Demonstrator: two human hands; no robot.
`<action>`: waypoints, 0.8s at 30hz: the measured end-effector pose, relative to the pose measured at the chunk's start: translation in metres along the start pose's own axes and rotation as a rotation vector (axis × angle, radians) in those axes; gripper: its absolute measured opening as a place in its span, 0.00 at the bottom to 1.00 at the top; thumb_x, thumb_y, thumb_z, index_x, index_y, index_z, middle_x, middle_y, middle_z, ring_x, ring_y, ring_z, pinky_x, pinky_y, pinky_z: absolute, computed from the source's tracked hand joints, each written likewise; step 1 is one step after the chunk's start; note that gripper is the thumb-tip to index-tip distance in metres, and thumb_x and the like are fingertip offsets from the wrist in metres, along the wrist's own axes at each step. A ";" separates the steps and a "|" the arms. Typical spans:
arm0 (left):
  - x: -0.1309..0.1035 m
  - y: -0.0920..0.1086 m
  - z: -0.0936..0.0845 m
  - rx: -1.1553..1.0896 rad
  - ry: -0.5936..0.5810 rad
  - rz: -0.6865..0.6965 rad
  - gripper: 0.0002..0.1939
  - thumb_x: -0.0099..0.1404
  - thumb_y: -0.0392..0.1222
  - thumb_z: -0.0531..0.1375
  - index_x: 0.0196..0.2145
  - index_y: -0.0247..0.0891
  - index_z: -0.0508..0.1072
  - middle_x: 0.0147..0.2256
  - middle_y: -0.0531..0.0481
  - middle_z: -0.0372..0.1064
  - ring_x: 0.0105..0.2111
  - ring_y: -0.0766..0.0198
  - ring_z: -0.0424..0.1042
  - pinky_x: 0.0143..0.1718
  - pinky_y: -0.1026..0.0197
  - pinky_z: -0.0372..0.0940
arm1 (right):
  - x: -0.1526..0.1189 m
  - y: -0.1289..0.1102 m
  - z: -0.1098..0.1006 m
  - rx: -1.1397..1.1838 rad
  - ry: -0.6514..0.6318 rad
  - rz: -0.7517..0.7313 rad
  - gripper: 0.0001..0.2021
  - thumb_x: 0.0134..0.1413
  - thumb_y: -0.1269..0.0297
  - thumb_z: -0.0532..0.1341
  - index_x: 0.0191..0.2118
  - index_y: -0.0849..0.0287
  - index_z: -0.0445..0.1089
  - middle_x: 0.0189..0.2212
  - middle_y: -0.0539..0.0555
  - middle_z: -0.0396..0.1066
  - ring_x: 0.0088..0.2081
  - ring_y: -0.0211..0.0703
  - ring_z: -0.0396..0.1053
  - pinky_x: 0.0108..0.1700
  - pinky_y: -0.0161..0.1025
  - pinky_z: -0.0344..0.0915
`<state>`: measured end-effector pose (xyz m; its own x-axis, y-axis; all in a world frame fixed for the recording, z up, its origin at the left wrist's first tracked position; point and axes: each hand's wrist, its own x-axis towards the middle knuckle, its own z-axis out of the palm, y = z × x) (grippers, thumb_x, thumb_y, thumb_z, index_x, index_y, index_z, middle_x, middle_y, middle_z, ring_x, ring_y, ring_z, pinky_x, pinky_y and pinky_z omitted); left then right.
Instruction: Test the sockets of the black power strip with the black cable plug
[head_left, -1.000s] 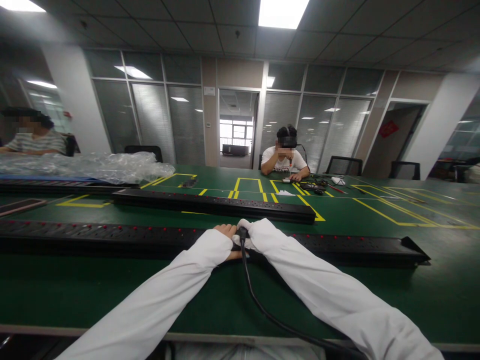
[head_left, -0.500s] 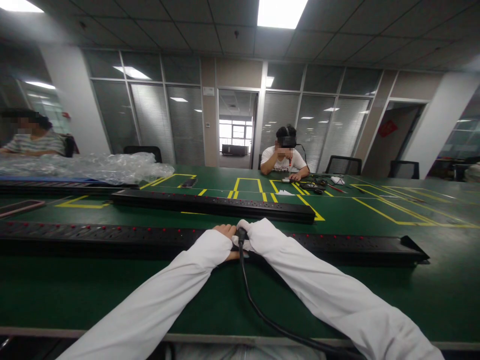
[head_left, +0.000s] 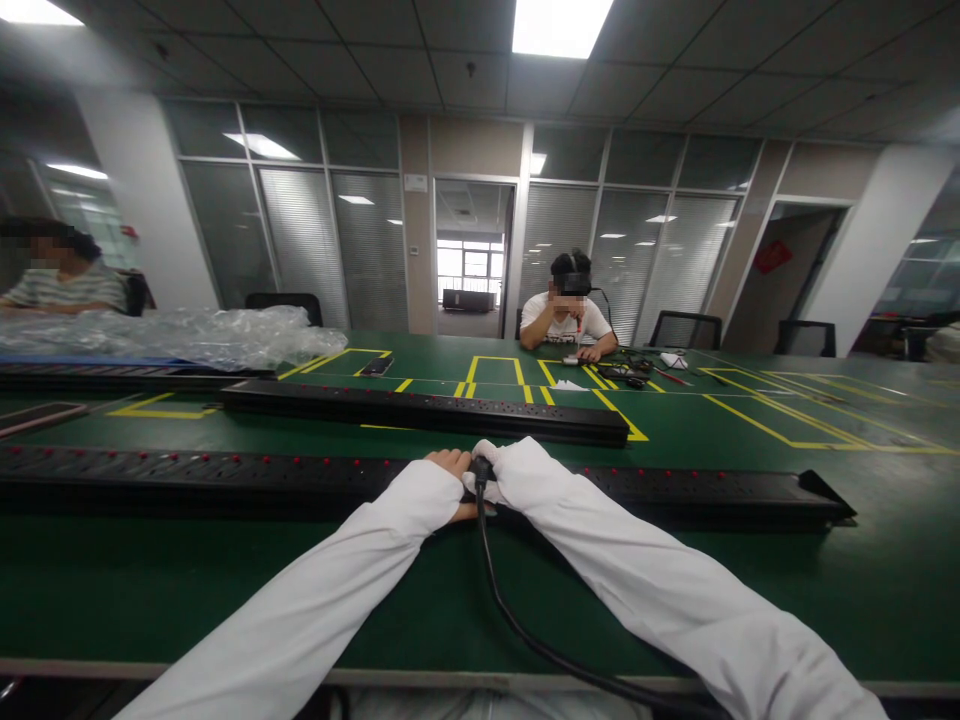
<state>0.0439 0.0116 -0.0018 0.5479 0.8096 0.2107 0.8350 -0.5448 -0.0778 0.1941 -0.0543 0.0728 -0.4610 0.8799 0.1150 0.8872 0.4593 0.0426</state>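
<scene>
A long black power strip [head_left: 300, 485] with red buttons along its top lies across the green table in front of me. My left hand [head_left: 454, 468] grips the strip near its middle, fingers over the top and thumb along the near side. Right beside it, my right hand [head_left: 491, 462], in a white glove, is closed round a black plug [head_left: 482, 473] held at the strip's top. The plug's front and the outlet under it are hidden. From the plug a thick black cable [head_left: 501, 602] curves down over the table's front edge to the right.
Behind lies a second black power strip [head_left: 427, 408]. Clear plastic wrap [head_left: 225, 335] is heaped at left, near a phone [head_left: 41, 418]. A dark phone-like object [head_left: 377, 366] lies farther back. Across the table [head_left: 750, 590], a person [head_left: 566, 315] sits working beside cables and tools. Another person [head_left: 64, 280] sits far left.
</scene>
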 end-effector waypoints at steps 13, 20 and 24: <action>-0.001 0.001 -0.001 0.012 0.012 -0.001 0.40 0.38 0.74 0.47 0.37 0.36 0.62 0.33 0.44 0.65 0.36 0.52 0.65 0.36 0.54 0.59 | 0.003 0.002 0.002 0.014 0.013 0.010 0.26 0.50 0.43 0.42 0.44 0.58 0.57 0.29 0.52 0.66 0.29 0.34 0.62 0.30 0.29 0.50; 0.000 0.000 0.000 0.011 0.015 0.003 0.40 0.37 0.72 0.49 0.37 0.36 0.62 0.33 0.45 0.65 0.35 0.52 0.65 0.35 0.55 0.59 | 0.003 0.003 0.005 0.024 0.039 -0.008 0.26 0.49 0.43 0.44 0.43 0.59 0.58 0.28 0.53 0.66 0.28 0.34 0.62 0.29 0.29 0.49; -0.001 0.001 -0.002 -0.003 0.027 0.001 0.39 0.38 0.72 0.49 0.38 0.36 0.62 0.33 0.45 0.65 0.34 0.53 0.65 0.35 0.55 0.59 | 0.006 0.006 0.007 0.042 0.033 -0.002 0.26 0.47 0.42 0.45 0.43 0.58 0.59 0.26 0.51 0.65 0.26 0.34 0.61 0.28 0.29 0.48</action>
<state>0.0436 0.0096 -0.0004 0.5467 0.8033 0.2364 0.8345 -0.5458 -0.0754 0.1962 -0.0451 0.0670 -0.4611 0.8749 0.1478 0.8847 0.4661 0.0011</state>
